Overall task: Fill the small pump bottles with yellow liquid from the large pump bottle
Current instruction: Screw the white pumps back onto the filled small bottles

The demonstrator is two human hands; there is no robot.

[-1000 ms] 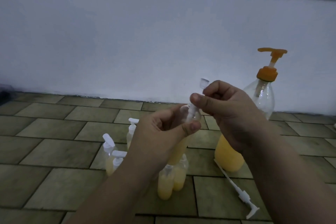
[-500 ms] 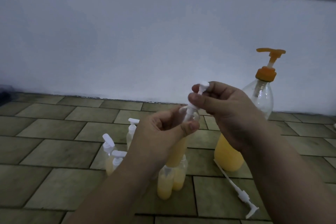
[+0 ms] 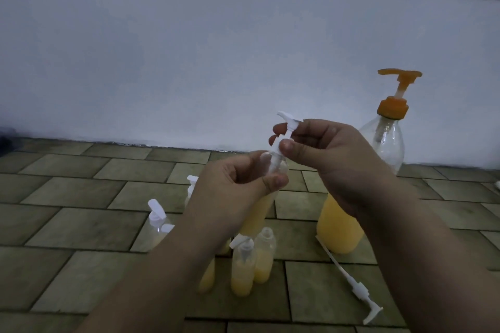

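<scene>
While the filled little bottles wait on the tiled floor, the change is all up in the hands: over the last second the white pump head has swung round from end-on to side-on, its nozzle now pointing left, which reads to me as a cap being screwed down. Farthest left on the floor stands a capped small bottle, and another capped bottle peeps out behind the left wrist. The left hand has its fingers and thumb curled round the small pump bottle, tilted and held well above the floor, yellow liquid filling its lower part. Below it stand a capped bottle and, touching it, an open-necked bottle, both partly yellow. The right hand pinches the pump collar between thumb and fingertips just above the bottle's neck; whether it is fully seated I cannot tell. Lower right, a loose white pump with its long tube lies on the tiles, probably meant for the open bottle. Furthest right stands the large pump bottle with its orange pump, roughly a third full, so there looks to be plenty left for more filling.
</scene>
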